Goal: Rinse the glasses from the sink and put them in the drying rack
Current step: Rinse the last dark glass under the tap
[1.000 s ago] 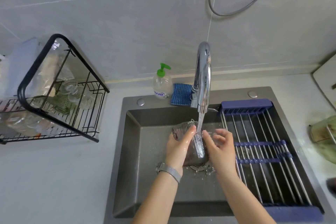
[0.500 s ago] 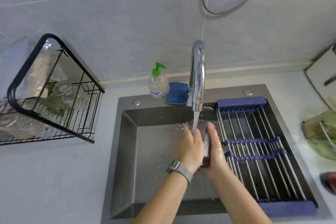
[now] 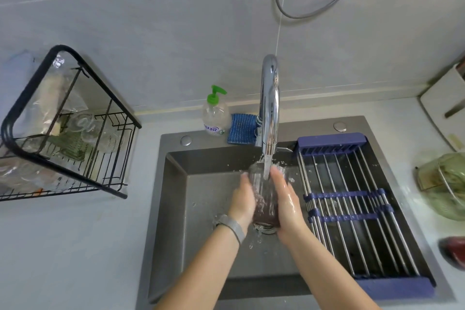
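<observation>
A clear, round drinking glass (image 3: pixel 264 199) is held upright over the middle of the dark grey steel sink (image 3: pixel 173 199), between the 2 hands of the person. Its open mouth looks up and stands directly under the spout of the curved chrome tap (image 3: pixel 269 106). A thin stream of water (image 3: pixel 266 166) falls from the tap into the glass, and drops splash around its rim. The lower part of the glass looks dark, and just below it the round drain (image 3: pixel 264 230) of the sink is partly seen.

The left hand (image 3: pixel 242 200) presses on the left side of the glass with its fingers stretched along the wall. The right hand (image 3: pixel 286 201) lies on the right side in the same way, wet and shiny, its fingers also quite straight. So the glass is clamped between 2 flat palms and not wrapped by curled fingers. A grey woven watch band (image 3: pixel 232 228) sits on the left wrist.

Over the right part of the sink lies a roll-up rack of steel rods with blue ends (image 3: pixel 352 206). Behind the sink, by the tiled wall, stand a clear soap bottle with a green pump (image 3: pixel 215 114) and a blue striped sponge (image 3: pixel 241 128), near each other. On the grey counter, well to the left, stands the black wire drying rack (image 3: pixel 68 133), where several clear glasses (image 3: pixel 100 133) are already placed. At the right edge a green glass vessel (image 3: pixel 445 184) is partly visible.
</observation>
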### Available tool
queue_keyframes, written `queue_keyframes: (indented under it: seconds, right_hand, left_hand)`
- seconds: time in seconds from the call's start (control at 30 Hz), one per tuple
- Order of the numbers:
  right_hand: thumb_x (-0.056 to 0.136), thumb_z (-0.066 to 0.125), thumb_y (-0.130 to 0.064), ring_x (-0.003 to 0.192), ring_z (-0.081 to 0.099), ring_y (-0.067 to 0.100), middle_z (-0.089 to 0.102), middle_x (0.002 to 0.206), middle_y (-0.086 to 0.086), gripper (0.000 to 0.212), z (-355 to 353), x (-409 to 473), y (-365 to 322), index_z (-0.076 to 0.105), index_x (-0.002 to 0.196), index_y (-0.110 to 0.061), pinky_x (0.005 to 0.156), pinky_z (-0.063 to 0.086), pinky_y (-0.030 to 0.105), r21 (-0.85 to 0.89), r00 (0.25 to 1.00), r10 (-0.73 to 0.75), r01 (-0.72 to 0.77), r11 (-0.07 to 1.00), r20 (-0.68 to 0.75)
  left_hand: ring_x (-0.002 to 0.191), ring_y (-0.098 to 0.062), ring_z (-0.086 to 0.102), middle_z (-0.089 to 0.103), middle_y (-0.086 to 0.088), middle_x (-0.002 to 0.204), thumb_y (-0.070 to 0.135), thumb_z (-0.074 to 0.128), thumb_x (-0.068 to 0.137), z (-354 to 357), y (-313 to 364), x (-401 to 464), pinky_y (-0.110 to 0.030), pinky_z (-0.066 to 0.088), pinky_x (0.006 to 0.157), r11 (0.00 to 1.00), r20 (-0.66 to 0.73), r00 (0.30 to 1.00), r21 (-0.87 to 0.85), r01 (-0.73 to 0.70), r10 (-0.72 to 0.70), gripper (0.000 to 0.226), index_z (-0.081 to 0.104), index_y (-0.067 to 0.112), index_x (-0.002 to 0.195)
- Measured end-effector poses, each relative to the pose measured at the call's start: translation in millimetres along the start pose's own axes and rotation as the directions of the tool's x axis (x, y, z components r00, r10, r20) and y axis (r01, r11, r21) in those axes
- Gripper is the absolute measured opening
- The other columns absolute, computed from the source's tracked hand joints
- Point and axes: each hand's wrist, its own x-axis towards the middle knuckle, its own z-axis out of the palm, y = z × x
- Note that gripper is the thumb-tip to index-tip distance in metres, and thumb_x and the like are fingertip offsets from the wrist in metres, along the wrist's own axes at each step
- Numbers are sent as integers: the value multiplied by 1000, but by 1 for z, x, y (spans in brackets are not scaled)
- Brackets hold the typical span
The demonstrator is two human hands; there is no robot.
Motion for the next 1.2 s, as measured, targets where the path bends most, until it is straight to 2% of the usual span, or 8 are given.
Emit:
queue_keyframes:
  seconds: [0.23,0.37,0.53,0.63,0.8,0.9,1.0,1.2]
  right_hand:
    - [56,69,-79,103,69,28,66,121,8,95,6,3,-3,52,130,-21,94,53,48,17,990,-75,77,997,-118]
    - [69,74,-52,115,60,14,55,127,0,72,23,-22,15,39,131,-41,102,49,39,-103,932,-352,343,933,-85]
    - [70,76,-57,106,58,5,57,115,-4,82,16,-22,4,41,140,-29,92,50,26,-572,775,-619,567,592,128]
    - [69,52,-80,63,60,13,60,68,-9,70,-2,-8,-35,67,108,-23,62,56,33,-861,738,-563,501,88,372]
    - [84,64,-56,76,59,16,62,80,-1,49,-16,7,-60,69,76,-7,68,53,29,-439,393,-282,889,-126,875]
    - [82,69,-44,88,64,8,69,96,-6,37,-17,6,-55,67,106,-16,85,53,30,-504,501,74,863,26,862]
    - [82,70,-43,134,43,16,47,147,-2,73,-26,7,-50,40,147,-27,115,32,30,-563,622,290,783,-266,728]
    - [85,72,-31,72,67,20,74,81,6,22,-21,10,-57,75,89,-10,71,56,32,-671,633,-223,695,-256,741]
  left_hand:
    - [114,-22,65,65,-1,127,62,70,68,12,-25,-17,-48,51,100,961,25,981,-206,-183,192,78,48,31,136]
    - [104,-35,69,68,-19,120,55,64,83,-5,-18,-12,-45,58,86,695,217,976,-697,176,-28,66,62,7,128]
    - [99,-36,70,68,-22,117,51,45,95,-18,-14,-13,-45,59,84,584,314,949,-775,242,22,59,67,2,120]
    - [90,-33,65,70,-19,100,52,64,82,-36,1,1,-45,53,86,603,257,964,-758,248,-73,54,68,8,112]
    - [84,-28,62,68,-12,93,44,75,73,-53,20,12,-38,49,77,881,466,875,-350,319,-132,37,68,15,95]
    - [71,-21,66,67,-8,83,32,75,76,-47,32,17,-33,53,74,950,496,864,-217,223,-90,27,69,10,89]
    - [66,-19,68,70,-8,81,27,81,74,-42,39,23,-29,55,67,997,428,902,-35,73,-51,33,68,7,98]
    - [66,-24,68,69,-8,80,40,62,90,-48,42,26,-31,56,58,947,443,888,-213,240,-125,26,67,16,82]
